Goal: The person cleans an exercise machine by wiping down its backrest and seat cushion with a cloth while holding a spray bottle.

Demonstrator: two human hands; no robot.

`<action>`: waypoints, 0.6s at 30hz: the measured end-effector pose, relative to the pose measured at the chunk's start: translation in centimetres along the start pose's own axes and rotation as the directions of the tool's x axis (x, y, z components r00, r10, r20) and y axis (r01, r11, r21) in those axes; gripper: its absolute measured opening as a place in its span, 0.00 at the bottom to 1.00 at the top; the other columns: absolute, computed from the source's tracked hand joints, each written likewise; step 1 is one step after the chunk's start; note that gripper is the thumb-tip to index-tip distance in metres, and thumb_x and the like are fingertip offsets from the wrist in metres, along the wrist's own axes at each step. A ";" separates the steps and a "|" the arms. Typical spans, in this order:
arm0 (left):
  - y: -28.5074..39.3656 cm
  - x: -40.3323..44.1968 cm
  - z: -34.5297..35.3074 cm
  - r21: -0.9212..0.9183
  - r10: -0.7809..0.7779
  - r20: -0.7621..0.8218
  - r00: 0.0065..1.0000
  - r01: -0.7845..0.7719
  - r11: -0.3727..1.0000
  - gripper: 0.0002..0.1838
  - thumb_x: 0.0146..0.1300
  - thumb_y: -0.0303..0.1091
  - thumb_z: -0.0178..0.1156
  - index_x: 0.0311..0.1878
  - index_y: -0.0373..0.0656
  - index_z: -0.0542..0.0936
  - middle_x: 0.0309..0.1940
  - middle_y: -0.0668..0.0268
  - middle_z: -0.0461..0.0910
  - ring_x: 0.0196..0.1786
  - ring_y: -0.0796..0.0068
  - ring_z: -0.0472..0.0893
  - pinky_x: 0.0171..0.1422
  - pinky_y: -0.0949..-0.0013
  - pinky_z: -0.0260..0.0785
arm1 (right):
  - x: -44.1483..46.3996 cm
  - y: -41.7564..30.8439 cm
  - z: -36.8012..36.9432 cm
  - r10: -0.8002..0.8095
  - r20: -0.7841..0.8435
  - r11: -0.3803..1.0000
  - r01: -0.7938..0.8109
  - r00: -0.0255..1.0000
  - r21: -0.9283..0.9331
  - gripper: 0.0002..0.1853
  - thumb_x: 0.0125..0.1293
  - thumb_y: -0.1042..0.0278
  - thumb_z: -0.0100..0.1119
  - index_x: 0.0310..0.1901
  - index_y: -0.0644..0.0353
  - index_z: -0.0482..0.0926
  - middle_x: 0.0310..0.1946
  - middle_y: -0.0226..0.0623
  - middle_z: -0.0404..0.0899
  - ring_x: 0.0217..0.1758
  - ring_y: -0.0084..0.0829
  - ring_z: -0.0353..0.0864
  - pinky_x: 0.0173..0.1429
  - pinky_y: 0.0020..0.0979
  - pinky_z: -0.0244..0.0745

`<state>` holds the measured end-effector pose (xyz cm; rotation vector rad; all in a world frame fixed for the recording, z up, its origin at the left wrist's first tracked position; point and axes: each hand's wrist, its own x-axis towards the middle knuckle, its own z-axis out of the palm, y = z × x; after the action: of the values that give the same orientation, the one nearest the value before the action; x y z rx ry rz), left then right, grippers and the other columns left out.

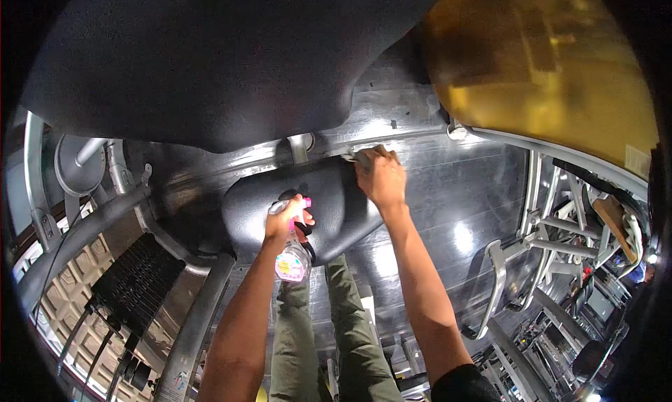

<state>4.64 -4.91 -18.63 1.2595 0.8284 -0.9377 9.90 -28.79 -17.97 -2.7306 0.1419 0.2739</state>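
Note:
My left hand (285, 218) is wrapped round the neck of a clear spray bottle (290, 261) with a pink and white trigger head and a colourful label. The bottle is held over a black padded seat (325, 192). At the far right edge of that seat, my right hand (382, 176) is closed on a greyish cloth (360, 158), pressed against the padding. Only a small part of the cloth shows past the fingers.
A large black pad (210, 59) hangs close overhead, with a yellow panel (546, 73) at upper right. On the left stand a weight stack (140, 283) and grey metal tubing (199, 325). More gym frames (497, 290) rise at right above dark flooring (455, 213).

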 end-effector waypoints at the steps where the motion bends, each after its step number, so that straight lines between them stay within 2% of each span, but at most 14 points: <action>1: -0.1 0.1 -0.1 0.000 -0.022 0.010 1.000 0.022 1.000 0.30 0.64 0.60 0.57 0.49 0.37 0.79 0.30 0.56 0.82 0.24 0.65 0.81 0.21 0.65 0.73 | 0.2 -0.3 1.5 -0.029 -0.013 0.999 0.028 1.000 -0.035 0.14 0.58 0.61 0.62 0.46 0.51 0.83 0.45 0.40 0.81 0.49 0.46 0.81 0.54 0.41 0.78; 3: -0.5 0.5 -0.1 -0.025 -0.027 0.004 1.000 0.028 0.999 0.28 0.65 0.57 0.58 0.48 0.37 0.80 0.29 0.57 0.82 0.22 0.67 0.81 0.19 0.66 0.72 | -0.1 -1.3 2.0 -0.116 0.101 0.992 0.120 0.988 -0.033 0.15 0.59 0.61 0.62 0.48 0.51 0.82 0.49 0.36 0.79 0.52 0.44 0.80 0.56 0.40 0.78; 4: -0.4 0.5 -0.2 -0.049 -0.036 -0.003 0.999 0.035 0.998 0.26 0.65 0.55 0.59 0.47 0.37 0.81 0.28 0.57 0.83 0.20 0.68 0.81 0.17 0.67 0.72 | 0.0 -2.7 0.4 -0.133 0.157 0.991 0.134 0.978 0.009 0.14 0.56 0.64 0.66 0.46 0.49 0.84 0.49 0.30 0.78 0.52 0.41 0.78 0.53 0.40 0.78; 5: -0.5 0.4 -0.4 -0.048 -0.037 -0.006 0.999 0.037 0.998 0.26 0.65 0.55 0.59 0.47 0.37 0.81 0.28 0.57 0.83 0.20 0.68 0.81 0.17 0.67 0.72 | -0.3 -2.7 0.0 -0.134 0.159 0.991 0.133 0.978 0.012 0.14 0.56 0.64 0.66 0.46 0.49 0.84 0.49 0.30 0.78 0.52 0.41 0.78 0.53 0.40 0.78; 7: -0.1 0.1 -0.2 -0.045 -0.032 -0.002 0.999 0.032 0.998 0.26 0.65 0.55 0.59 0.46 0.38 0.82 0.28 0.58 0.83 0.20 0.68 0.81 0.17 0.67 0.72 | -0.8 -1.4 -1.1 -0.214 0.306 0.976 0.214 0.928 0.035 0.17 0.58 0.60 0.63 0.51 0.45 0.82 0.52 0.29 0.77 0.57 0.41 0.77 0.55 0.39 0.78; 9: -0.2 0.3 0.0 -0.044 -0.033 -0.017 0.999 0.032 0.999 0.26 0.65 0.55 0.59 0.46 0.38 0.82 0.28 0.58 0.83 0.21 0.69 0.81 0.17 0.67 0.72 | -1.2 0.9 -1.6 -0.243 0.265 0.970 0.241 0.933 0.040 0.16 0.57 0.59 0.65 0.49 0.43 0.83 0.49 0.32 0.79 0.54 0.42 0.79 0.53 0.39 0.79; 11: -0.2 0.3 0.1 -0.048 -0.033 -0.039 0.999 0.031 0.998 0.26 0.66 0.56 0.59 0.46 0.38 0.82 0.28 0.59 0.83 0.22 0.69 0.82 0.18 0.68 0.72 | -1.0 2.5 -3.1 -0.177 0.205 0.984 0.168 0.963 0.059 0.14 0.57 0.59 0.65 0.46 0.48 0.85 0.45 0.35 0.81 0.48 0.43 0.82 0.52 0.40 0.80; 13: 0.0 0.1 0.0 -0.041 -0.048 -0.015 0.999 0.048 0.998 0.26 0.66 0.56 0.59 0.46 0.39 0.82 0.29 0.60 0.82 0.26 0.69 0.83 0.18 0.68 0.73 | -0.1 3.8 -3.0 -0.067 0.145 0.998 0.069 0.987 -0.008 0.13 0.57 0.59 0.65 0.44 0.51 0.85 0.41 0.39 0.83 0.42 0.45 0.84 0.49 0.40 0.81; 14: 0.0 0.1 0.0 -0.042 -0.045 -0.017 0.999 0.044 0.998 0.26 0.66 0.56 0.59 0.46 0.39 0.82 0.29 0.60 0.82 0.26 0.69 0.83 0.18 0.68 0.73 | 0.6 4.1 -2.5 0.040 0.172 0.997 -0.052 0.984 0.064 0.16 0.56 0.59 0.66 0.45 0.54 0.85 0.41 0.43 0.84 0.41 0.47 0.84 0.50 0.42 0.80; 17: -0.1 0.2 0.0 -0.030 -0.036 -0.026 0.999 0.035 0.999 0.26 0.66 0.56 0.59 0.46 0.39 0.82 0.29 0.60 0.82 0.28 0.69 0.84 0.18 0.68 0.74 | 2.5 3.5 -0.7 0.099 0.192 0.992 -0.113 0.976 0.062 0.17 0.54 0.58 0.66 0.45 0.55 0.85 0.43 0.45 0.84 0.43 0.50 0.84 0.51 0.44 0.79; 18: 0.0 0.3 -0.1 -0.027 -0.053 -0.014 0.998 0.053 0.998 0.26 0.65 0.56 0.59 0.46 0.39 0.82 0.29 0.61 0.82 0.29 0.68 0.84 0.18 0.67 0.74 | 3.2 2.7 -0.9 0.120 0.252 0.981 -0.154 0.960 0.118 0.19 0.54 0.55 0.65 0.46 0.54 0.85 0.45 0.46 0.84 0.46 0.50 0.83 0.55 0.44 0.78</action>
<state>4.79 -4.85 -18.87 1.2282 0.8869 -0.9582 12.81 -31.80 -18.84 -2.5297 0.2716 0.6128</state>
